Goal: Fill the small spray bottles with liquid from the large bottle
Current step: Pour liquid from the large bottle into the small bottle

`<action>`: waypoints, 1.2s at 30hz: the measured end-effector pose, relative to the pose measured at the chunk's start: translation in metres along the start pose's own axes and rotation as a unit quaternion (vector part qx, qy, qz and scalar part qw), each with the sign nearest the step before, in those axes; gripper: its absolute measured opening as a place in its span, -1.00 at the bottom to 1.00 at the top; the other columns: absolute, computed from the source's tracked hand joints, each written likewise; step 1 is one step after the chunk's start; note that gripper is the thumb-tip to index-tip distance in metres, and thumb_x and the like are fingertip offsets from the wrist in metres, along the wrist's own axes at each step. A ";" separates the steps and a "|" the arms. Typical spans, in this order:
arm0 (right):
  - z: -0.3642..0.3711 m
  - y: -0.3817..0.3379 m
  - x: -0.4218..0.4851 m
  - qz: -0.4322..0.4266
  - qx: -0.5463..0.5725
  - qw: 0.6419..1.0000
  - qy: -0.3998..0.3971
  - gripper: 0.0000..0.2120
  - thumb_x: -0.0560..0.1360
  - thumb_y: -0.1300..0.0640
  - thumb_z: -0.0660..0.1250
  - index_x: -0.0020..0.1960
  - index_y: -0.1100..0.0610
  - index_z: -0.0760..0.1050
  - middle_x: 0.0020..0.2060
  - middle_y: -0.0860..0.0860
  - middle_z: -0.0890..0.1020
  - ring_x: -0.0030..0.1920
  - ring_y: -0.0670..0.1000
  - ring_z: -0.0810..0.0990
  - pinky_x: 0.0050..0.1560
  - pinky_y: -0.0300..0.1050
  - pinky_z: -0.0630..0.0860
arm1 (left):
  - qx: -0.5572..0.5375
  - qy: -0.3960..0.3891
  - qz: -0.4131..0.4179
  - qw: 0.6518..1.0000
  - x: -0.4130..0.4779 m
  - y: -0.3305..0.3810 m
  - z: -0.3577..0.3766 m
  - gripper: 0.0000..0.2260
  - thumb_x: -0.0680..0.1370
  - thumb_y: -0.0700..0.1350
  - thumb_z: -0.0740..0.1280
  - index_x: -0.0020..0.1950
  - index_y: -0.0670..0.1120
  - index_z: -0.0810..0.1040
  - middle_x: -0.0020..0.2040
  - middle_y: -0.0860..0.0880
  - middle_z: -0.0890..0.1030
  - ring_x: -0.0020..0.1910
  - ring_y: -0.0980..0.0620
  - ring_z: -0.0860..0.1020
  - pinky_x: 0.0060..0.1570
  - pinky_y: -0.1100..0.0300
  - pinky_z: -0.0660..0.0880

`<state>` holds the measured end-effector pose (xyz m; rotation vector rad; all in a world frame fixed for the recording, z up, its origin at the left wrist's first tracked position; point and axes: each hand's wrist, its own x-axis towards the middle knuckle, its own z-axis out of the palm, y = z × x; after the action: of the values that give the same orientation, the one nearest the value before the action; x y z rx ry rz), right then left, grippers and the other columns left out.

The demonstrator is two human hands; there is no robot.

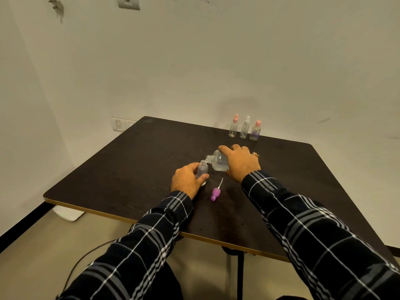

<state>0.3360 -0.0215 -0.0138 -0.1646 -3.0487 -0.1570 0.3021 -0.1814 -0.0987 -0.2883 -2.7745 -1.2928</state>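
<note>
My left hand (187, 181) grips a small clear spray bottle (202, 168) that stands upright and uncapped on the dark table (129, 169). My right hand (240, 162) holds the large clear bottle (218, 162) tilted to the left, its open neck at the small bottle's mouth. Some liquid shows in the large bottle's lower side. A purple spray cap (215, 193) with its white dip tube lies on the table just in front of the two bottles.
Three more small spray bottles stand in a row at the table's far edge: a pink-capped one (233, 126), a white-capped one (245, 127) and a wider pink-capped one (255, 131). A wall rises close behind them. The table's near edge (151, 224) runs across below my forearms.
</note>
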 end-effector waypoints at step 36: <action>0.043 0.043 -0.016 0.121 0.473 0.861 0.144 -0.29 0.35 0.11 0.60 0.39 0.08 0.33 0.29 0.08 0.53 0.29 0.11 0.49 0.24 -0.12 0.38 | 0.007 0.018 0.010 1.000 -0.001 -0.002 -0.001 -0.58 0.53 0.08 0.48 0.37 0.07 0.56 0.15 0.05 0.68 0.12 0.06 0.62 0.18 0.09 0.55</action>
<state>0.3535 0.0237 -0.0538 -0.3886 -2.4155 1.1794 0.3028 -0.1831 -0.0995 -0.2881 -2.7422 -1.2601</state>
